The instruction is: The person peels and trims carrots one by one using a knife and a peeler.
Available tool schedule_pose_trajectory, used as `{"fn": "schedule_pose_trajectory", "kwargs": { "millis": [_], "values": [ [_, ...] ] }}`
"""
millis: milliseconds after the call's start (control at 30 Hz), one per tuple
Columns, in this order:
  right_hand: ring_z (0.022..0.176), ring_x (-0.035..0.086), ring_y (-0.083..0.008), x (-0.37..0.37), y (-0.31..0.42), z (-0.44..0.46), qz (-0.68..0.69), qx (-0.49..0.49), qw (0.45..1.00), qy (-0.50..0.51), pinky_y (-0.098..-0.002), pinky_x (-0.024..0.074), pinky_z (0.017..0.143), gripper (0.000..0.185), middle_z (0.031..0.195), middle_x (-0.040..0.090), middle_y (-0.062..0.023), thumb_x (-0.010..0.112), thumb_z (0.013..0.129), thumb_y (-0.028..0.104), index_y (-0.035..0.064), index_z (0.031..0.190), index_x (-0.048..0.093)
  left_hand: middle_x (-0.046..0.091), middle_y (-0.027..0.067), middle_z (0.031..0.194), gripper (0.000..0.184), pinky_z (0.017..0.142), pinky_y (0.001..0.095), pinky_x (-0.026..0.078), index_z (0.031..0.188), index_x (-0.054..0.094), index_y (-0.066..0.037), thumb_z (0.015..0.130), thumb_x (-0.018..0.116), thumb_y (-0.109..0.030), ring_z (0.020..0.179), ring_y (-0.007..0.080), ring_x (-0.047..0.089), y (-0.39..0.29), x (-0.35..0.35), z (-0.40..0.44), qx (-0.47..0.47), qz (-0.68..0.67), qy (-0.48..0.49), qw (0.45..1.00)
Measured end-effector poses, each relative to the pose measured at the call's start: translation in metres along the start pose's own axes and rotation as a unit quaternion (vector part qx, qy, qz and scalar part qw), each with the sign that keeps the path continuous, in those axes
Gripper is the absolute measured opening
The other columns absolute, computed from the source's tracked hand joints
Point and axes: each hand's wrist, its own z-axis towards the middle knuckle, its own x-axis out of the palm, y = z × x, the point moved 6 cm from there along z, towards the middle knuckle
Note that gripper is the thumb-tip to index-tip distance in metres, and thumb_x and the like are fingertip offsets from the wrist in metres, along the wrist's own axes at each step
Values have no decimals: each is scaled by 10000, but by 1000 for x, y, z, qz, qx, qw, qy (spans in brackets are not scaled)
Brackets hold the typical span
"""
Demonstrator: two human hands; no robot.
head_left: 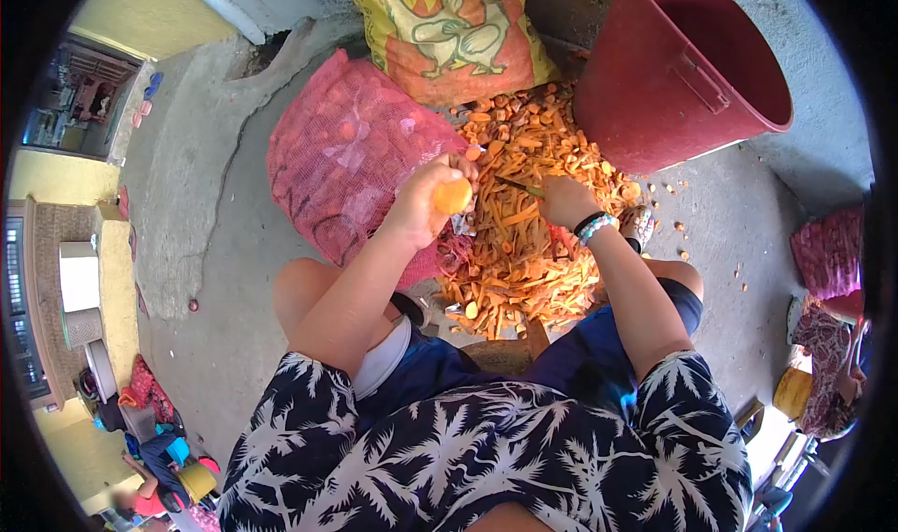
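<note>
1. Left hand [432, 198], above the peelings pile [524, 293], curled around a carrot [452, 196], apparently steadying it.
2. Right hand [569, 203], closed on a knife [520, 188] over the pile, pointing it toward the carrot.
3. Mesh sack [337, 148], left of the pile, seemingly placed within reach.
4. Red bin [636, 83], right beyond the pile; printed sack [454, 50], directly behind the pile.

The bare left forearm [363, 287] and bare right forearm [632, 291] are stretched forward, slanted inward; the bare left hand [423, 198] is held with fingers curled, the bare right hand [569, 202] clenched nearby.
</note>
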Motion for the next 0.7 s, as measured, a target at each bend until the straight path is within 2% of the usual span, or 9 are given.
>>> {"fn": "schedule_pose_trajectory", "kwargs": {
  "millis": [33, 100, 233, 300, 433, 500, 567, 633, 700],
  "values": [
    [877, 582, -348, -1, 3, -2, 0, -6, 1000, -7, -432, 470, 749, 272, 888, 606, -197, 525, 764, 215, -5, 926, 530, 527, 41, 919, 175, 669, 289, 447, 917, 522, -70, 815, 522, -212, 819, 138, 517, 2, -2, 0, 1, -1, 0, 1000],
    [867, 582, -350, 0, 4, -4, 6, -14, 1000, -18, -435, 469, 736, 268, 877, 604, -197, 527, 764, 211, -6, 920, 527, 520, 54, 930, 168, 794, 261, 420, 895, 500, -62, 753, 542, -140, 929, 169, 518, 10, -6, -1, -42, -8, -36, 998],
    [870, 594, -328, -7, 2, -2, 33, -25, 998, -40, -413, 479, 740, 258, 897, 606, -190, 523, 763, 182, -5, 942, 527, 512, 50, 931, 174, 811, 288, 436, 883, 501, -64, 720, 561, -46, 938, 179, 527, 7, -2, 3, 14, 14, -69, 997],
    [861, 594, -333, -15, 4, -6, 41, -31, 998, -48, -416, 480, 731, 245, 883, 607, -191, 525, 760, 171, 0, 937, 526, 483, 43, 1014, 310, 749, 290, 456, 933, 478, -88, 687, 612, 43, 874, 139, 525, 8, -4, 3, -5, 35, -59, 998],
    [799, 597, -355, -22, 2, -6, 103, -15, 992, -78, -438, 480, 688, 223, 844, 607, -202, 536, 750, 155, 18, 925, 524, 487, 51, 1033, 442, 846, 302, 450, 1077, 416, -83, 713, 624, 56, 978, 164, 522, 9, -1, 3, -9, 79, -84, 993],
    [772, 596, -364, -26, -3, -3, 106, -8, 988, -109, -445, 477, 669, 215, 817, 606, -206, 539, 748, 154, 22, 916, 520, 488, 64, 1094, 562, 915, 330, 432, 1185, 341, -91, 727, 635, 53, 1023, 197, 523, 2, 0, 3, 28, 179, -96, 979],
    [745, 595, -373, -33, -9, -2, 110, -1, 984, -141, -452, 475, 649, 206, 789, 604, -210, 542, 746, 152, 26, 906, 515, 490, 75, 1111, 594, 910, 340, 437, 1216, 329, -99, 731, 645, 33, 1011, 208, 529, 1, -6, 6, 35, 180, -72, 980],
    [721, 589, -387, -50, -12, -7, 152, -20, 963, -223, -464, 463, 621, 189, 745, 593, -223, 543, 748, 145, 22, 887, 503, 493, 85, 1127, 626, 905, 351, 442, 1248, 318, -108, 734, 656, 12, 999, 219, 535, -4, -5, 8, 41, 181, -46, 982],
    [721, 587, -391, -56, -16, -5, 168, -23, 956, -239, -463, 458, 617, 190, 729, 588, -226, 548, 753, 152, 21, 880, 496, 501, 104, 1146, 680, 846, 332, 467, 1291, 294, -107, 730, 664, 2, 981, 215, 542, -4, 3, 10, -2, 41, 4, 999]
  ]
}}
